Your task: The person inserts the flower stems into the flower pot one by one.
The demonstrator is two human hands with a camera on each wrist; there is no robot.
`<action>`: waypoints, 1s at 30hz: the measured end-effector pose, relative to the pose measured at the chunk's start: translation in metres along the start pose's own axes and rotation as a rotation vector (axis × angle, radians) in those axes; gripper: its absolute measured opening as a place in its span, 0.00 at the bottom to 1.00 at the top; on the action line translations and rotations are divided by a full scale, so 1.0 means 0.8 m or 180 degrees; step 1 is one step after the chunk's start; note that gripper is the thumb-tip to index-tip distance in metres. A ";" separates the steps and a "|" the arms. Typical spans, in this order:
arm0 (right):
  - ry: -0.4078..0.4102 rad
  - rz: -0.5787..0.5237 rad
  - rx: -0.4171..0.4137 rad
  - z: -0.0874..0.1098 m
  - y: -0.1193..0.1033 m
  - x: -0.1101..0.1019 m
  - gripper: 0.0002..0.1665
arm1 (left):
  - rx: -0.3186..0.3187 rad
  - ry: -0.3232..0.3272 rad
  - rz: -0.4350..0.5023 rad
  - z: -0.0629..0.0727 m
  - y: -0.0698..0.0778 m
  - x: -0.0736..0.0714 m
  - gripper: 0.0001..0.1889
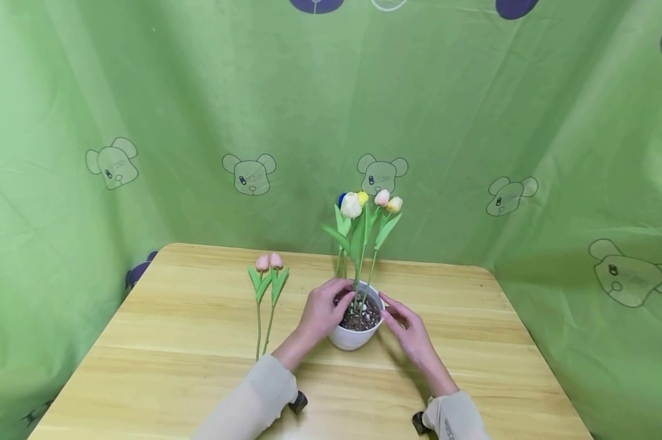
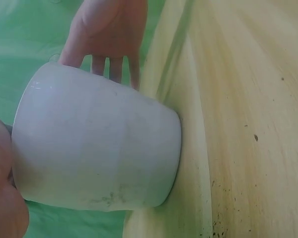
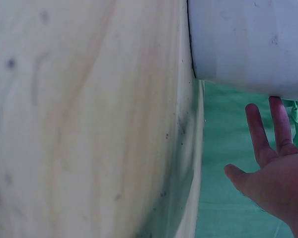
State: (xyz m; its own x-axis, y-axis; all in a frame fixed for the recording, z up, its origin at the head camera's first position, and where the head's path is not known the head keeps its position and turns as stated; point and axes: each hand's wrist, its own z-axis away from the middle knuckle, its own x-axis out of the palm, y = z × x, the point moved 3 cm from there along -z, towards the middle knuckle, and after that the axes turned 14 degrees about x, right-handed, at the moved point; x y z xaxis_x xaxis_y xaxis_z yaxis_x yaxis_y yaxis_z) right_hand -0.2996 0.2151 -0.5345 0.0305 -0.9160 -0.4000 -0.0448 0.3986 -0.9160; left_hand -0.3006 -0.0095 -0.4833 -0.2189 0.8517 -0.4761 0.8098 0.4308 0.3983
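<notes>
A white pot (image 1: 349,340) of dark soil (image 1: 353,321) stands upright on the table, with several artificial tulips rising from it. My left hand (image 1: 321,310) reaches over the pot's left rim, thumb and fingertips pinching the lower stem of the white tulip (image 1: 351,206) close above the soil. In the left wrist view, part of that hand (image 2: 5,188) shows at the rim, the stem hidden. My right hand (image 1: 410,335) is at the pot's right side, thumb and fingertips by the rim. Its fingers (image 3: 280,126) are spread and fairly straight in the right wrist view.
Two pink tulips (image 1: 262,264) lie side by side on the wooden table (image 1: 171,342), left of the pot. Yellow, blue and pale pink blooms (image 1: 382,198) stand behind the white one. A green curtain (image 1: 309,91) hangs around the back and sides.
</notes>
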 end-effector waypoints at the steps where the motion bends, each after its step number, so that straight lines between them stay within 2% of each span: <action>1: 0.0003 -0.0006 -0.0012 0.000 0.000 0.000 0.26 | 0.0011 0.0006 -0.0008 0.000 0.000 -0.001 0.11; 5: 0.0001 -0.0011 -0.0017 -0.001 -0.001 0.000 0.26 | 0.0010 0.0063 -0.0045 -0.002 0.000 -0.003 0.14; 10: -0.0001 -0.0026 0.0026 0.000 -0.001 0.000 0.26 | -0.0093 0.0122 0.0022 -0.005 -0.005 -0.003 0.15; 18: 0.0004 -0.0006 -0.0005 0.000 0.000 0.001 0.26 | -0.0287 0.0240 0.0321 -0.014 -0.012 -0.002 0.14; 25: 0.0022 -0.0046 -0.0051 0.000 0.000 0.001 0.26 | -0.0394 0.0220 0.0166 -0.017 -0.016 -0.004 0.16; 30: -0.0010 -0.0094 -0.0017 0.001 -0.001 0.001 0.26 | -0.0457 0.0254 0.0161 -0.017 -0.019 -0.008 0.17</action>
State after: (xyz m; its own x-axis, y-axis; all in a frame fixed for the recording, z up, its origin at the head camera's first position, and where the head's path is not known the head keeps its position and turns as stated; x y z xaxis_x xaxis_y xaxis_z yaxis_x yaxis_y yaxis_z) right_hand -0.2987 0.2143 -0.5343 0.0350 -0.9273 -0.3728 -0.0492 0.3710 -0.9273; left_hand -0.3190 -0.0171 -0.4755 -0.2270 0.8919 -0.3911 0.7361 0.4201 0.5307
